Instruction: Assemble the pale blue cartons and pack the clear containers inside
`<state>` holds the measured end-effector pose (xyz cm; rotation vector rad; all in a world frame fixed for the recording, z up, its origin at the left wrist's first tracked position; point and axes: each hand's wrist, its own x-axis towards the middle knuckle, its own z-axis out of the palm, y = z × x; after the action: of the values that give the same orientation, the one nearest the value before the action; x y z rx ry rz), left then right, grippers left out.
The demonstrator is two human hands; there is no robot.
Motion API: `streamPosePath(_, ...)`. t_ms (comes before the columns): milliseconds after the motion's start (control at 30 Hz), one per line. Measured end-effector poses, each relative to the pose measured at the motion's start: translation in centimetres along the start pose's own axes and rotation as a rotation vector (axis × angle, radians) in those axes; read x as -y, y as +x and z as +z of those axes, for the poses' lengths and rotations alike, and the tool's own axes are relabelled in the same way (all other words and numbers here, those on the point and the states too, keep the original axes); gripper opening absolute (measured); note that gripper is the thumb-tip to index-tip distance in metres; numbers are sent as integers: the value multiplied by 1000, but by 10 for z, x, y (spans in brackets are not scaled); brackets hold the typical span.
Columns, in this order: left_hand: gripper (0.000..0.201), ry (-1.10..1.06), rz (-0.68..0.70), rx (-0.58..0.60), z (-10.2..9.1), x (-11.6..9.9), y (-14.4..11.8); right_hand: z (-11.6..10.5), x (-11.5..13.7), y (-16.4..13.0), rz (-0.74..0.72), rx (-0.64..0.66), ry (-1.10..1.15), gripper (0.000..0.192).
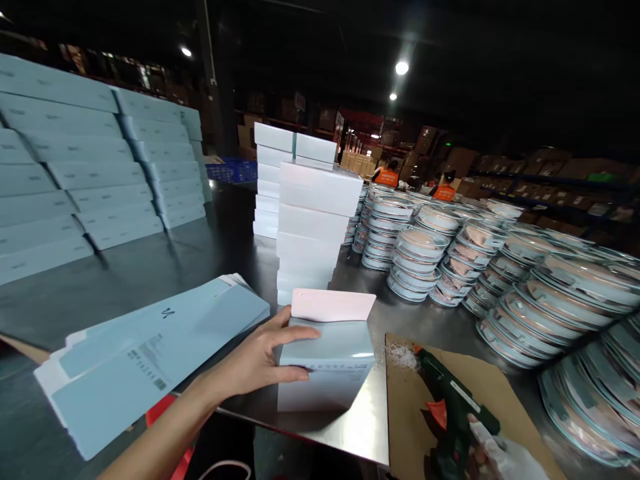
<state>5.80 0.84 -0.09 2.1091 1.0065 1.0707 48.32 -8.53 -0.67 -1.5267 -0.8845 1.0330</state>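
Note:
My left hand (257, 357) grips the left side of a light blue carton (327, 387), thumb on the near face and fingers over the top. A pale pinkish flap (333, 305) stands raised at the carton's far edge. At the lower right, my right hand (500, 453), partly in a white covering, is closed around the back of a dark green glue gun (455, 393) with an orange trigger. Its tip rests by a blob of clear glue (401, 357) on a cardboard sheet (403, 413). The frame's edge cuts off part of the hand.
Flat blue carton blanks (165, 333) lie fanned at left. White boxes (320, 193) are stacked ahead, and blue boxes (95, 147) form a wall at far left. Round clear-lidded containers (420, 247) stand in stacks at right. Two people in orange vests (387, 177) are farther back.

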Motion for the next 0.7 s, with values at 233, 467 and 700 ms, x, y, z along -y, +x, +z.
streamPosePath(233,48,-4,-28,-8,-2,0,3,114,58,32,-486,462,-145,114)
streamPosePath(467,44,-144,178,-261,33,23,-3,144,35,65,-627,776,48,87)
streamPosePath(700,33,-131,281,-228,35,29,-2,148,41,51,-985,834,-271,52)
